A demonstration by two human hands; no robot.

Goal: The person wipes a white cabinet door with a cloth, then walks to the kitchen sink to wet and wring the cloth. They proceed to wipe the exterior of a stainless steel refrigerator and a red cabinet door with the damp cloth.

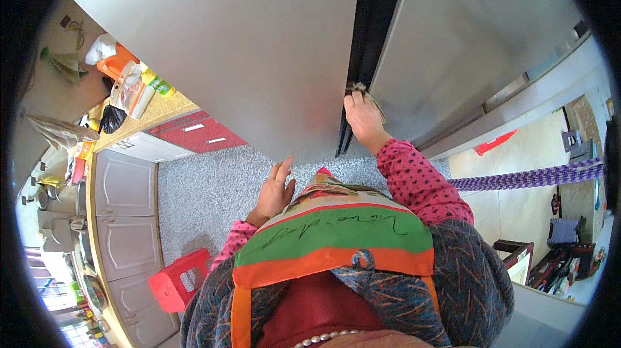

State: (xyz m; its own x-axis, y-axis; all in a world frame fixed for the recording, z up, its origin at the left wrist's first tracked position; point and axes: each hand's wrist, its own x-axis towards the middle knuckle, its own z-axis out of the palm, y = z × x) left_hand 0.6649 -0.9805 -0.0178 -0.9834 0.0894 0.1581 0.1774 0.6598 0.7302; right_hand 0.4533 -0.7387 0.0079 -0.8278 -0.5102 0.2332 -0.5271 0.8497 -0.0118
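Note:
Two tall, smooth silver door panels, a left one [239,44] and a right one [472,37], stand in front of me, with a dark strip [377,11] between them. My right hand [365,119] reaches up to that strip. Its fingers are closed on a small greyish cloth [358,87], pressed in against the inner edge of the left panel; part of the cloth is hidden by the hand. Lower down, my left hand [274,194] is empty, fingers stretched apart. Its fingertips are close to the left panel's bottom edge; whether they touch it I cannot tell.
Left, a yellow-edged counter [169,108] carries bottles and bags above red drawers [197,131] and grey cabinets [129,244]. A red box [181,279] sits on the speckled floor [200,186]. A purple braided band [530,175] stretches across the right side.

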